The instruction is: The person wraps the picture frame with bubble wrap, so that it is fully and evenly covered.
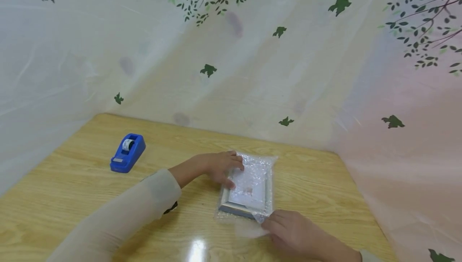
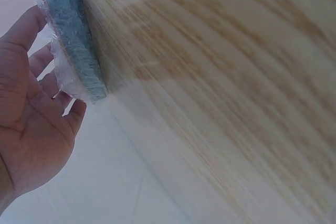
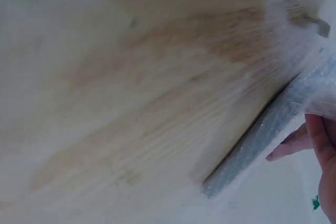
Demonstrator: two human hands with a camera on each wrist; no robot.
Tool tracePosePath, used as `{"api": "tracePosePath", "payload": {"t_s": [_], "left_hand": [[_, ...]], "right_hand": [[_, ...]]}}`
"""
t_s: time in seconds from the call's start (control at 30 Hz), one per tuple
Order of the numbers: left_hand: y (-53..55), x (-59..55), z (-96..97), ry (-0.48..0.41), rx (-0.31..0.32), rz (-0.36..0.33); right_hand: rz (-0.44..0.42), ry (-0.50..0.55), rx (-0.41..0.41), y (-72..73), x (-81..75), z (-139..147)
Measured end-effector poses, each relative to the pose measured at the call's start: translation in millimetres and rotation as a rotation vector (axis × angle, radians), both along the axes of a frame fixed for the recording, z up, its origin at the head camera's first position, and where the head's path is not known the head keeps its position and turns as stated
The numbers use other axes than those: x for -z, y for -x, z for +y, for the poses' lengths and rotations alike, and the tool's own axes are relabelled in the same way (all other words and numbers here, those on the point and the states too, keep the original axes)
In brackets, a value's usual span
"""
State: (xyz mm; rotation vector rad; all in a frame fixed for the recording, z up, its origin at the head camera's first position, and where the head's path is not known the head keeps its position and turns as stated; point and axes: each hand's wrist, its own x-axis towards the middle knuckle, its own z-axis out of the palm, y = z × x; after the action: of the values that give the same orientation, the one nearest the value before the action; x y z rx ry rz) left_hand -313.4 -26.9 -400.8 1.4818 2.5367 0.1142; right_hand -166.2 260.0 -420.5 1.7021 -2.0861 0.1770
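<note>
A picture frame (image 1: pixel 249 189) lies on the wooden table in clear bubble wrap (image 1: pixel 270 161). Its wrapped edge (image 2: pixel 71 30) shows grey in the left wrist view. My left hand (image 1: pixel 221 167) rests on the frame's upper left side, fingers spread loosely over the wrap. At the lower right corner, my right hand (image 1: pixel 292 230) pinches a loose flap of bubble wrap (image 1: pixel 258 217). A thin translucent part of the flap hangs over the frame's near edge. In the right wrist view, the right hand (image 3: pixel 324 153) is partly cut off beside the wrapped edge (image 3: pixel 252 140).
A blue tape dispenser (image 1: pixel 128 153) with a roll in it stands at the left of the wooden table (image 1: pixel 173 141). Behind and along the sides hangs a pale curtain (image 1: pixel 252 81) printed with leaves and branches, meeting the table's edges.
</note>
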Motion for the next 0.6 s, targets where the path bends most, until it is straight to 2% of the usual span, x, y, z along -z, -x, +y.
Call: {"api": "tracePosePath", "payload": {"t_s": [0.17,0.27,0.37,0.47,0.6], "left_hand": [[0.0,-2.4,-0.8,-0.008,0.004,-0.012],[0.4,-1.9,-0.8,-0.014,0.009,-0.013],[0.8,-0.7,-0.6,-0.015,0.004,-0.014],[1.2,0.8,-0.1,-0.012,0.001,-0.014],[0.5,1.7,0.8,-0.018,-0.003,-0.011]], "right_hand": [[-0.479,0.241,0.136,6.7,0.5,5],[-0.724,0.355,0.218,11.3,0.4,6],[-0.897,0.406,0.328,16.7,-1.0,6],[-1.074,0.410,0.469,22.7,-4.0,3],[-1.292,0.428,0.603,30.9,-7.8,-4]]}}
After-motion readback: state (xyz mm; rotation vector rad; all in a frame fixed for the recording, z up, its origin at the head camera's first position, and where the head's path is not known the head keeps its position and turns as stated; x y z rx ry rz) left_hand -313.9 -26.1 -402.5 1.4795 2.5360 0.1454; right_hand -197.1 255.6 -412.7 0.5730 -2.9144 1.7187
